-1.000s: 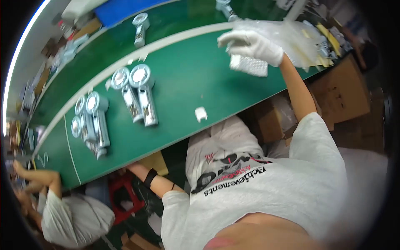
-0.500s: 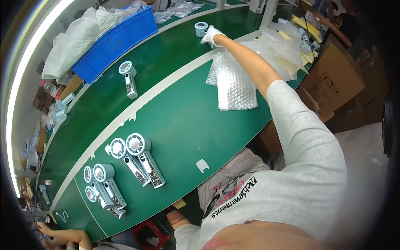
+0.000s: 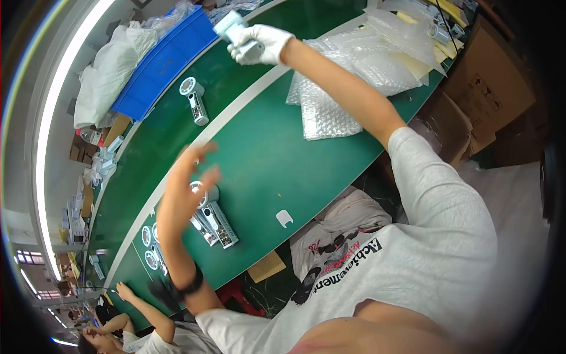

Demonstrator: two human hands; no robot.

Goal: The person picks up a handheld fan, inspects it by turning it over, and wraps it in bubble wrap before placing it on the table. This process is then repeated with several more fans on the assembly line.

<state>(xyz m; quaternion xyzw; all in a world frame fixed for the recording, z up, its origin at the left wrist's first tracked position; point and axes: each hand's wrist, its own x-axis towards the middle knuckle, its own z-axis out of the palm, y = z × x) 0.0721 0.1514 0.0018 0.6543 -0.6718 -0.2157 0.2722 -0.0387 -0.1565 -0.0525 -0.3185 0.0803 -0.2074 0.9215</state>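
My right hand [image 3: 266, 45], in a white glove, is closed around a light blue handheld fan [image 3: 229, 25] raised over the far side of the green table [image 3: 265, 159]. My left hand [image 3: 184, 186] is bare and blurred by motion, its fingers apart and empty. It is over the table, partly hiding a pair of handheld fans [image 3: 219, 224] with exposed circuit boards in their handles. More fans [image 3: 151, 258] lie left of that forearm, mostly covered by it. Across the pale rail, a single fan [image 3: 198, 107] lies on the green strip.
Bubble wrap bags [image 3: 331, 109] are piled at the far right, beside cardboard boxes [image 3: 492, 88]. A blue bin [image 3: 168, 62] with white sacks stands beyond the strip. A small white cut-out piece [image 3: 284, 218] lies near the table edge. Another person's arm [image 3: 150, 310] reaches in at lower left.
My right hand has lifted the fan from the far end of the green strip and brought it left. My left hand has come into view over the table. The view has shifted slightly.
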